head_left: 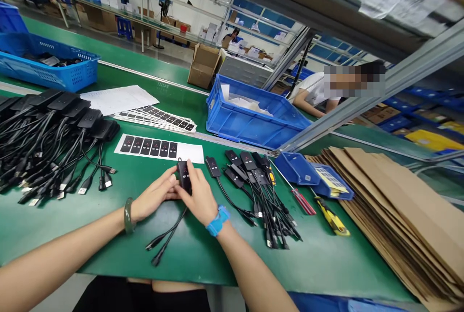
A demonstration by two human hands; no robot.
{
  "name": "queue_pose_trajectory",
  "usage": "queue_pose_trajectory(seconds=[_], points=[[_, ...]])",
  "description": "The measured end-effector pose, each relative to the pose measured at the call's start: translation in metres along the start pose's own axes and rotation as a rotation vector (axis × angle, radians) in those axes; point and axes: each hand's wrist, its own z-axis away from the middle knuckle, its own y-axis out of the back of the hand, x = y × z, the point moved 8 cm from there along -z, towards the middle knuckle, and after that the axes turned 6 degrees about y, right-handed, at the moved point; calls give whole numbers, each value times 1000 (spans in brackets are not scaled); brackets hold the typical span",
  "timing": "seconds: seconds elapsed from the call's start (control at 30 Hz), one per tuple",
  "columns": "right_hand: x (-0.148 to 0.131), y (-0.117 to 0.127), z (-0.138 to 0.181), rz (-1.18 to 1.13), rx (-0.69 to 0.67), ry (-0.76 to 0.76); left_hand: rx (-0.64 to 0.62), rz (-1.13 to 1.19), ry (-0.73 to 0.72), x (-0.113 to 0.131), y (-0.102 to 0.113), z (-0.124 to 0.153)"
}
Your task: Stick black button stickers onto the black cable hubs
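Note:
Between my hands is a small black adapter box with a dark label on its face. My left hand grips its left side with fingers closed, and my right hand is wrapped round its right side. Two short black cables trail from the box toward me over the table. Just beyond my hands lies a white sheet of black labels, its right end bare. Right of my right hand, a labelled box with its cable lies apart from a pile of similar labelled boxes.
Many cabled boxes are heaped at left, below a blue basket. A blue crate stands behind. Rightward lie a red-handled screwdriver, a yellow cutter, blue bins and stacked cardboard. A co-worker sits across.

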Motion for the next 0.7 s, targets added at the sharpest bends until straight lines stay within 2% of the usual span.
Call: queue_pose_trajectory(seconds=[0.07, 0.17, 0.23, 0.3, 0.43, 0.57, 0.7], points=[[24, 13, -3, 210, -9, -79, 67, -380, -140, 10, 12, -2], [54, 41, -10, 480, 31, -235, 262, -994, -326, 22, 32, -3], [58, 49, -24, 509, 28, -240, 399, -1299, -329, 21, 45, -6], [51, 40, -45, 401, -35, -161, 505, -1487, -252, 16, 56, -10], [37, 1, -94, 223, -125, -42, 531, -1601, -96, 3, 64, -16], [43, -28, -123, 158, -61, -21, 525, -1611, -78, 2, 63, -17], [53, -34, -126, 60, 60, 17, 532, -1597, -84, 3, 62, -18]])
